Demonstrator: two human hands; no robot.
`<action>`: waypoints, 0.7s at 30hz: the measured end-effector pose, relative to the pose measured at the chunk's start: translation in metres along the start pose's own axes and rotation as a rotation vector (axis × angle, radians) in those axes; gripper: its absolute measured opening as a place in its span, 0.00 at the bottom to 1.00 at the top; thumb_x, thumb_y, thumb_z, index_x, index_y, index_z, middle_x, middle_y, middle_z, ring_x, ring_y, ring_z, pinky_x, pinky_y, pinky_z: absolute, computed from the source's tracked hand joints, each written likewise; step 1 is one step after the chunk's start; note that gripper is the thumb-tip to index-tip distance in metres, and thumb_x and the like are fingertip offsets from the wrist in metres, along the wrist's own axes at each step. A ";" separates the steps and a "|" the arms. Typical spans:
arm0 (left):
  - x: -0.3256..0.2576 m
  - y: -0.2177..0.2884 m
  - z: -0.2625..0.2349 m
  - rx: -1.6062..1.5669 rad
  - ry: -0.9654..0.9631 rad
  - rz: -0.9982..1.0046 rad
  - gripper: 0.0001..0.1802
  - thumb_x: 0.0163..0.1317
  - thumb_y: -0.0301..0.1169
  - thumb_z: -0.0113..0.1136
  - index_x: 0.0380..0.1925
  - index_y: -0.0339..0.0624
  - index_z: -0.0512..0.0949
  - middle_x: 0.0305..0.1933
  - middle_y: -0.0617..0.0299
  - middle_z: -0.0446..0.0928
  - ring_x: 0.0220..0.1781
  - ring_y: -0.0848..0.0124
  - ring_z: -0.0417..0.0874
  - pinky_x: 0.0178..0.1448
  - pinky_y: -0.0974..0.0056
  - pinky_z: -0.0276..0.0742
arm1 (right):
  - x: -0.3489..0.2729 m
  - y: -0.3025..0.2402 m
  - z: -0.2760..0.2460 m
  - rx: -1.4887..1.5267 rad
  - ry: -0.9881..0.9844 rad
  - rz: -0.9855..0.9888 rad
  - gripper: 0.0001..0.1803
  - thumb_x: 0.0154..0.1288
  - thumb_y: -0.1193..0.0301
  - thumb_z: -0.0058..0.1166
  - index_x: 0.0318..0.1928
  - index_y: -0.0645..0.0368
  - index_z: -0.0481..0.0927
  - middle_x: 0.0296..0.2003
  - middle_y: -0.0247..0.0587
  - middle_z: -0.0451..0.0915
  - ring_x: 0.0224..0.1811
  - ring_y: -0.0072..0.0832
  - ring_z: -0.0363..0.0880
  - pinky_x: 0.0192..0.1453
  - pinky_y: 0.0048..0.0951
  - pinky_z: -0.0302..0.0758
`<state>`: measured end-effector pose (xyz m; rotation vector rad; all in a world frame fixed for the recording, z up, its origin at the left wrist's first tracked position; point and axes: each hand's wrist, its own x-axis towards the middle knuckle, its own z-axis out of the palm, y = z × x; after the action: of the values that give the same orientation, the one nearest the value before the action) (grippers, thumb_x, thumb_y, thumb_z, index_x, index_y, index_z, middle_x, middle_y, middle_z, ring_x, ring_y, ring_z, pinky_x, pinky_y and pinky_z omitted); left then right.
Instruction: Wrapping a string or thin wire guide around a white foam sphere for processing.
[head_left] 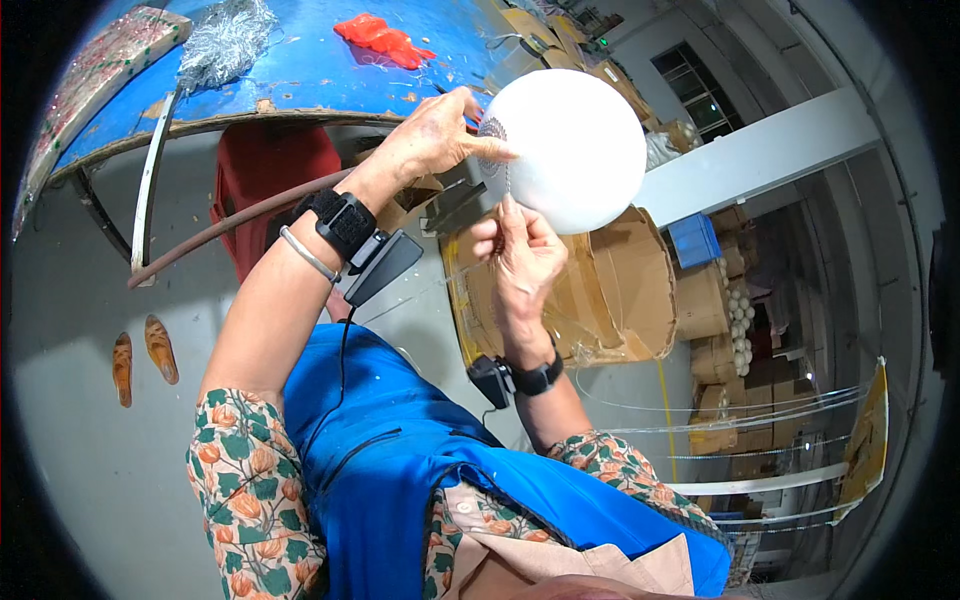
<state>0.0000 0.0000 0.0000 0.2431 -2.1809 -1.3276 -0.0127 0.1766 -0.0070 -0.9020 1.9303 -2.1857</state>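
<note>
A large white globe-shaped lamp shade [580, 140] is held up in front of me. My left hand [435, 135] grips it at its left side, fingers over a dark perforated round opening [492, 135]. Just below the globe, my right hand [520, 255] pinches something thin at the globe's lower left edge; what it pinches is too small to make out. Both wrists carry black strapped devices.
A blue worktable [300, 70] with a red object [385, 40] and silvery mesh [225, 40] lies above. An open cardboard box [620, 290] sits below the globe. Stacked cartons and white globes [740, 320] stand at right. Two sandals [140, 355] lie on the grey floor.
</note>
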 end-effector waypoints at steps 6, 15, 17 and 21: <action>0.004 -0.008 0.002 -0.068 0.098 0.094 0.29 0.45 0.50 0.66 0.36 0.37 0.72 0.17 0.65 0.63 0.20 0.78 0.62 0.23 0.69 0.58 | -0.007 0.005 0.003 -0.076 -0.038 -0.042 0.11 0.63 0.68 0.50 0.30 0.64 0.75 0.16 0.36 0.76 0.13 0.13 0.68 0.18 0.13 0.66; 0.008 -0.009 0.009 0.042 0.101 0.037 0.39 0.40 0.64 0.60 0.34 0.36 0.73 0.33 0.49 0.76 0.37 0.56 0.78 0.41 0.57 0.72 | -0.001 0.023 -0.002 -0.078 0.045 -0.097 0.12 0.63 0.67 0.50 0.29 0.64 0.74 0.16 0.37 0.76 0.13 0.13 0.68 0.18 0.13 0.66; 0.022 -0.042 0.023 0.254 0.289 0.446 0.27 0.47 0.46 0.66 0.38 0.36 0.72 0.17 0.59 0.71 0.21 0.72 0.73 0.29 0.66 0.70 | -0.003 0.025 -0.002 -0.084 0.038 -0.095 0.12 0.63 0.67 0.50 0.29 0.63 0.74 0.16 0.37 0.76 0.13 0.13 0.68 0.18 0.13 0.66; 0.005 0.003 0.009 -0.121 0.137 0.155 0.26 0.48 0.42 0.66 0.39 0.34 0.71 0.14 0.61 0.70 0.16 0.74 0.72 0.23 0.67 0.69 | -0.002 0.029 -0.005 -0.085 0.053 -0.080 0.12 0.63 0.67 0.49 0.29 0.64 0.74 0.16 0.37 0.76 0.13 0.13 0.68 0.18 0.13 0.66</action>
<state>-0.0090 0.0066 0.0016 0.1116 -1.9570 -1.3103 -0.0227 0.1762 -0.0343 -0.9593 2.0602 -2.2076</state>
